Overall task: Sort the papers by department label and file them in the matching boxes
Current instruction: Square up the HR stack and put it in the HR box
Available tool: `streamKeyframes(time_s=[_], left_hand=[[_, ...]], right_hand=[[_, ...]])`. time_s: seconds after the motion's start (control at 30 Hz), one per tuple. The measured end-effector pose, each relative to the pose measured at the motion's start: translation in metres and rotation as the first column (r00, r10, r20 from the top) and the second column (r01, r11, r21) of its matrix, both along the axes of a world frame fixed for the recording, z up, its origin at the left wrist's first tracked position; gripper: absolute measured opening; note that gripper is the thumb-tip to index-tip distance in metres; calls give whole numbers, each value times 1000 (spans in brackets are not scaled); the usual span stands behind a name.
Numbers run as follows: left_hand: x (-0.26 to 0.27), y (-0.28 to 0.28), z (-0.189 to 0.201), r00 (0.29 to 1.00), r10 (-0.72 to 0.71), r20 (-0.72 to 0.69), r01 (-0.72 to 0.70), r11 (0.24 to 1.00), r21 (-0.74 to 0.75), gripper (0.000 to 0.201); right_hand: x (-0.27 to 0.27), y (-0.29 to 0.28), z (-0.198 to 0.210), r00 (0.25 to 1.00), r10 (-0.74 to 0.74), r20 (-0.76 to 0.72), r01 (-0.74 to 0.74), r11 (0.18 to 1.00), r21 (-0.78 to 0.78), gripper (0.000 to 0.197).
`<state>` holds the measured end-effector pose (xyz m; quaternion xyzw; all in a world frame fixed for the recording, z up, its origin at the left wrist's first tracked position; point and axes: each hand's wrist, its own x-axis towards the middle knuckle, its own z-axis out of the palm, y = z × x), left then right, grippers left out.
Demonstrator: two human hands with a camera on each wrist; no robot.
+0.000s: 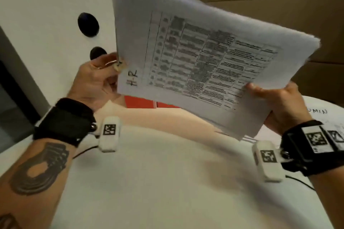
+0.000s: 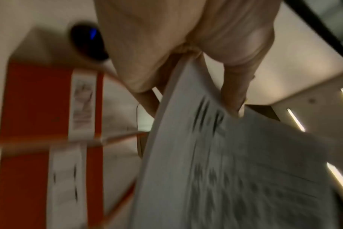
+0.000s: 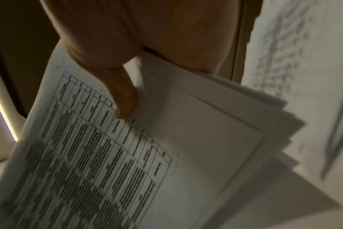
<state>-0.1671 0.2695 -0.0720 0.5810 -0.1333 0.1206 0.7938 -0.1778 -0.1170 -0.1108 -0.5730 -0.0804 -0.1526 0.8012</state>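
- A person holds a stack of papers (image 1: 195,52) in both hands above a white table (image 1: 167,182), tilted up toward the face, apparently so the label can be read.
- The top sheet, a printed table, carries a handwritten "HR" mark (image 1: 133,78) at the corner nearest the left hand (image 1: 96,78).
- The left hand pinches that corner, thumb (image 2: 239,86) on the face and fingers behind, as the left wrist view shows; this looks like a grip for peeling off the top sheet.
- The right hand (image 1: 281,106) grasps the opposite lower edge, thumb (image 3: 123,99) pressed on the print and fingers under the stack, carrying most of the weight.
- The right wrist view shows the sheets fanned and uneven at the edge, so the stack is loose, not clipped.
- Red boxes (image 1: 141,102) stand on the table just beyond the stack; in the left wrist view they carry white labels (image 2: 82,100), too blurred to read.
- A sheet marked "ADMIN" (image 1: 318,111) lies on the table behind the right hand.
- By the look of it, sorting is at an early stage: most papers remain in hand.
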Motion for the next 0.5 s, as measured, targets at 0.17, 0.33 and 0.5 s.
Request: streamKeyframes(time_s=[0.17,0.33,0.5], left_hand=[[3,-3,-17,998,-10,66,-11,949,314,51],[3,-2,-39,997,-24,70,11,984,177,60],[-8,-2,-71,996,-1,-85,12,992,122,54]], right_hand=[[3,-4,12,995,101,4,-94,938,-333,53],[10,1,4,991,117,64,-84,921,-380,68],[8,0,-26,988,154,-13,-149,925,-350,61]])
